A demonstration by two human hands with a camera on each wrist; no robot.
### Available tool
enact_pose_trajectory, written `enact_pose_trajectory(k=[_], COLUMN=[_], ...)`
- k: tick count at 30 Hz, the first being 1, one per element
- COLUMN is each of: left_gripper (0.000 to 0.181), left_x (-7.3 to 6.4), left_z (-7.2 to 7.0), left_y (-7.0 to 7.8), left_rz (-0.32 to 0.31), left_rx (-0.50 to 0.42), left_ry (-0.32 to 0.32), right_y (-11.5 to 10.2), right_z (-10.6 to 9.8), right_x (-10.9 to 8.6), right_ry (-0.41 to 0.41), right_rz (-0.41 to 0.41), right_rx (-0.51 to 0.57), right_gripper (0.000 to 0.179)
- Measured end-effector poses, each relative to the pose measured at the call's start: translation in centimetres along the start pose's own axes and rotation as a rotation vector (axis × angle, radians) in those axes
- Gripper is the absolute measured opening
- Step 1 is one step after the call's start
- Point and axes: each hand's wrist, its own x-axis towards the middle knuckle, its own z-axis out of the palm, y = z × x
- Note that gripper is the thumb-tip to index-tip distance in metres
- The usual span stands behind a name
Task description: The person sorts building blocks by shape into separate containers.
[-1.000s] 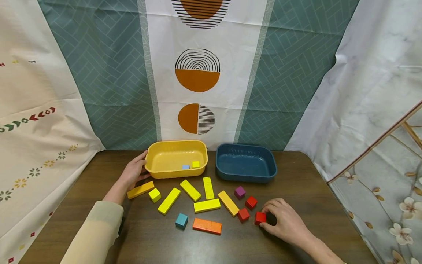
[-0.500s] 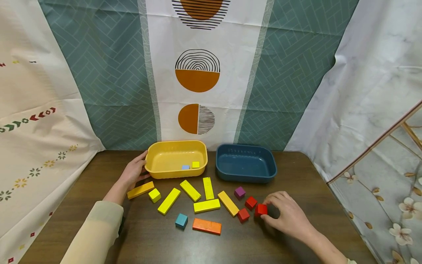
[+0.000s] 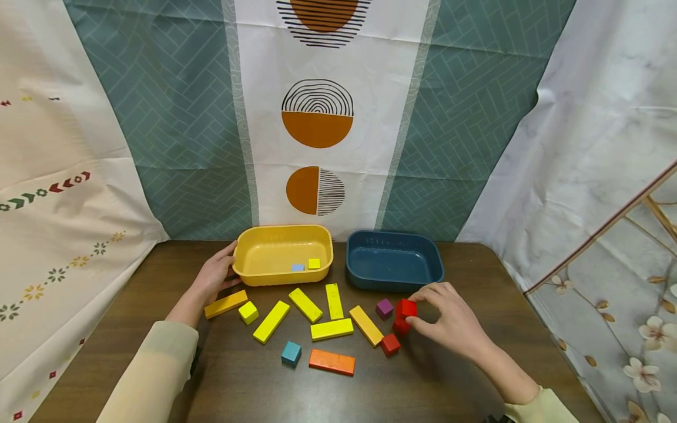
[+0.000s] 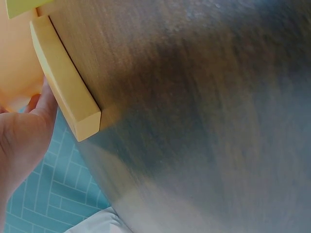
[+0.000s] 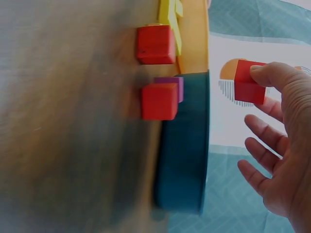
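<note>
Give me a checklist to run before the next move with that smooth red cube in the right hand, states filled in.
1. Smooth red cube pinched in the right hand: ok.
2. Cube apart from the two loose red cubes: ok, the right wrist view shows a gap.
3. Cube over a tray: not ok, it is in front of the dark blue plastic tray.
4. Space in the yellow plastic tray: ok, bare floor beside two small blocks.
5. Left hand touching the yellow tray: ok.
6. Intended tray: cannot tell.

A yellow-orange block [image 4: 68,77] lies beside the left grip [image 4: 26,136].
</note>
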Motion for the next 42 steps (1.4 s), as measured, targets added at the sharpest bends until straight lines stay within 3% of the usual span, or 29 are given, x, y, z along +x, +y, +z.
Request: enact_pose_trajectory(k=[14, 23, 42], left_gripper=[0.059, 0.059, 0.059], left_x=[0.1, 0.2, 0.6], left_z=[0.1, 0.2, 0.0], left_y=[0.1, 0.1, -0.3], left_rz=[-0.003, -0.009, -0.008], left_rx=[-0.001, -0.010, -0.018], left_ry=[0.008, 0.015, 0.004], right_y=[-1.4, -1.8, -2.4], right_z=[0.8, 1.7, 3.2], right_x=[4.6, 7.0, 11.6], right_ry=[-0.047, -0.033, -0.054], right_rz=[0.061, 0.036, 0.061], right_rx=[0.061, 0.063, 0.088], right_gripper=[0.029, 0.030, 0.034])
